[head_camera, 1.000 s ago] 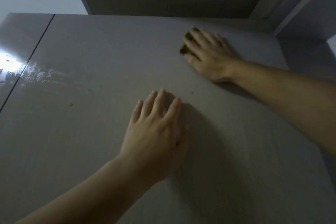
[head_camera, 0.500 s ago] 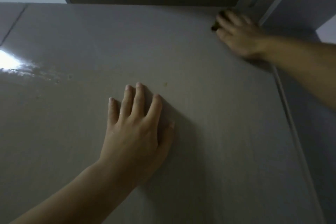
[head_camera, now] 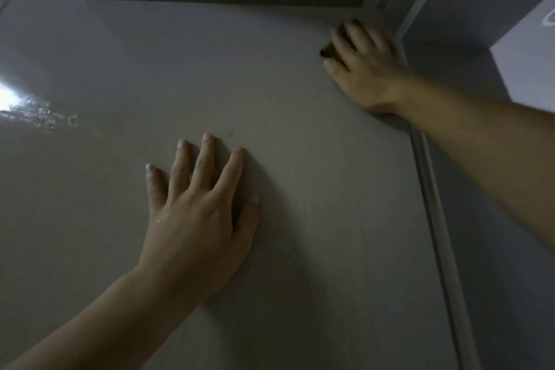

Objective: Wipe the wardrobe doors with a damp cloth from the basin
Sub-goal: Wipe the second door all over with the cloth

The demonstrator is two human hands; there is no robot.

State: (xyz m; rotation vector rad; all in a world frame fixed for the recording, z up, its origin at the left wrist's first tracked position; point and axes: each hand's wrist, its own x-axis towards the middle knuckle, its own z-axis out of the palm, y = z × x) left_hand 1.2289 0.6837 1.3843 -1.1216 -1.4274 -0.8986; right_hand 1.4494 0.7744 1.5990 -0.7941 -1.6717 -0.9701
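Dark cloth (head_camera: 329, 49), mostly hidden, lies pressed flat against the wardrobe door (head_camera: 300, 99) beneath the fingers of the right hand (head_camera: 365, 69); only a small edge shows at the hand's 9 o'clock side, toward the index finger and thumb. The hand covers it with fingers extended, at the door's 1 o'clock corner, touching the pale frame strip (head_camera: 432, 204). Left hand (head_camera: 198, 219), flat and spread, holds nothing, resting near centre. A wet glare (head_camera: 27, 108) lies at 9 o'clock.
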